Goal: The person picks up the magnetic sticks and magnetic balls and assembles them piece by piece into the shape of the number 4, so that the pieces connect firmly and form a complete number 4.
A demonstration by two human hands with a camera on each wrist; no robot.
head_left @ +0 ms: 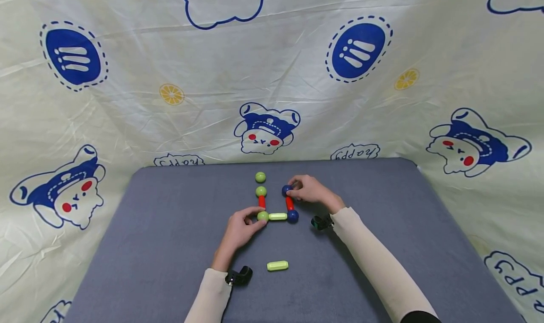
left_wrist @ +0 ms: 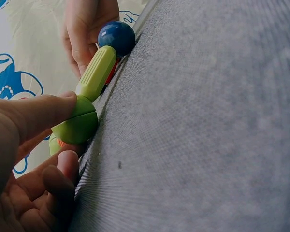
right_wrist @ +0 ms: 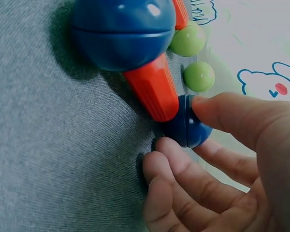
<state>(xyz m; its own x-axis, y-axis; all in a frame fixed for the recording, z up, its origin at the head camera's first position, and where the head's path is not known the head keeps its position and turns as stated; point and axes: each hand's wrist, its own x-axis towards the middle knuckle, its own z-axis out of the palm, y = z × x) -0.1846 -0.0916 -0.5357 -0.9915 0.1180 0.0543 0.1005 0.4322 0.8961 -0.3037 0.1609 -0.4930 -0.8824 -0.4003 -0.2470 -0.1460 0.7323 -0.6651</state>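
Observation:
A U-shaped chain of balls and rods lies on the table. My left hand (head_left: 240,228) pinches the green ball (head_left: 263,216) at its near left corner. From that ball a light green rod (head_left: 278,216) runs right to a blue ball (head_left: 293,216), and a red rod (head_left: 261,202) runs back to another green ball (head_left: 261,191). A second red rod (head_left: 290,203) joins the near blue ball to the far blue ball (right_wrist: 187,123). Thumb and fingers of my right hand (head_left: 311,189) grip that far blue ball.
A loose green ball (head_left: 260,177) sits behind the chain's left arm. Nearer to me lies a separate light green rod (head_left: 277,266). The grey table (head_left: 170,261) ends at a patterned cloth backdrop (head_left: 136,124).

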